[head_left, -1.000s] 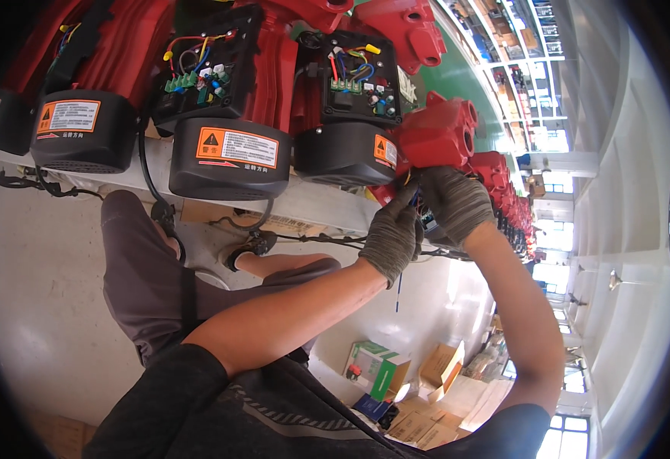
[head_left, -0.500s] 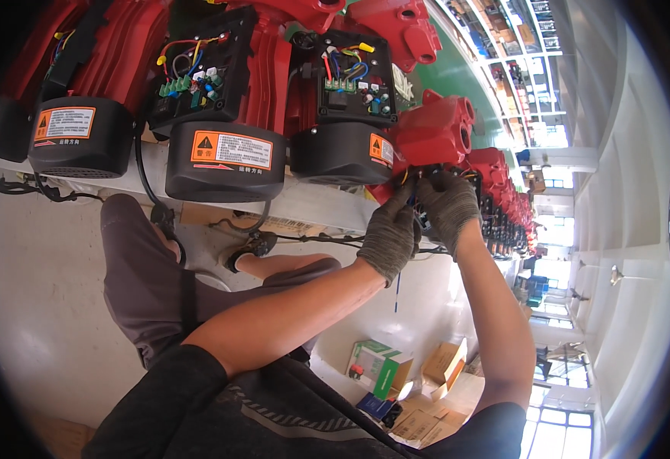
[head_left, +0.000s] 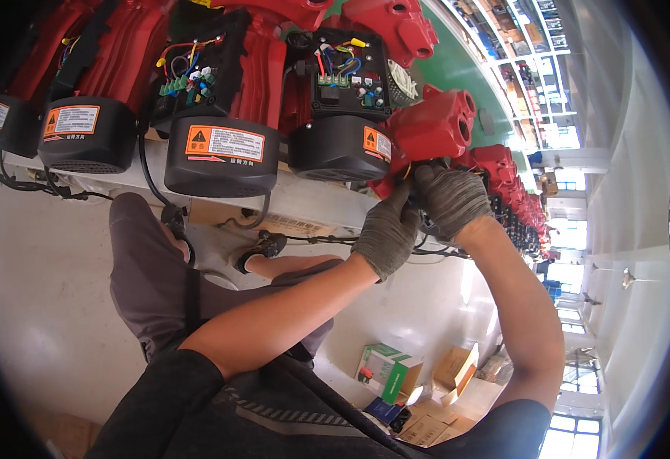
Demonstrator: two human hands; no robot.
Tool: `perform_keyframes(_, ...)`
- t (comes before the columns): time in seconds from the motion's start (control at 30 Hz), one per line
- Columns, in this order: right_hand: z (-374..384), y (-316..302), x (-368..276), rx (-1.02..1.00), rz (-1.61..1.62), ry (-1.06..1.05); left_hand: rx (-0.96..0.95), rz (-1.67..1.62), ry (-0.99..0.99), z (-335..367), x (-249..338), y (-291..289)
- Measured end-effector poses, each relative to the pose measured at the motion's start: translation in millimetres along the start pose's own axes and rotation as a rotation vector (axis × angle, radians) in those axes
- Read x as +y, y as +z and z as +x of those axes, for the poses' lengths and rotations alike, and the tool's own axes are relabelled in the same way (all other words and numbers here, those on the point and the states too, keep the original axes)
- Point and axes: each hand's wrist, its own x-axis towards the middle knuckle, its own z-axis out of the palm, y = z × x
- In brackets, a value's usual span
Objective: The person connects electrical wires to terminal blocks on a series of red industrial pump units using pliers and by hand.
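Observation:
Both my hands wear grey knitted gloves and meet over a partly hidden red pump just right of the middle. My left hand [head_left: 387,236] has thumb and fingers pressed together at the pump's dark wiring area. Close beside it, my right hand [head_left: 453,202] is closed, its fingers curled down into the same spot. What either holds is hidden by the gloves; a bit of yellow wire shows between the fingertips. Above them sits a red pump casing [head_left: 431,134]. To their left is a motor with an uncovered terminal box [head_left: 350,73], coloured wires and green connectors inside.
More red motors with black end covers [head_left: 220,157] line the bench [head_left: 304,195] leftward; further pumps [head_left: 495,164] run off to the right. Black cables [head_left: 67,191] hang along the bench edge. Below stand a green-and-white box [head_left: 387,372] and an open cardboard box [head_left: 455,372].
My right hand has turned, showing more of its back, and its elbow has swung outward. My left hand stays close to its place. A thin dark strip that hung below the hands no longer shows.

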Motion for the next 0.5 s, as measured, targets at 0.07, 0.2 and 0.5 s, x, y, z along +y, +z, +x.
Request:
perform_keyframes(0.07, 1, -5, 2, -0.023, -0.001, -0.126, -0.018, -0.226, -0.185, 0, 23, -2)
perform_keyframes(0.2, 5, -6, 8, -0.041, 0.018, -0.158, -0.015, -0.386, -0.353, 1, 32, 0)
perform_keyframes(0.5, 10, 9, 25, 0.179, 0.030, -0.345, -0.005, -0.484, -0.442, 9, 26, -6)
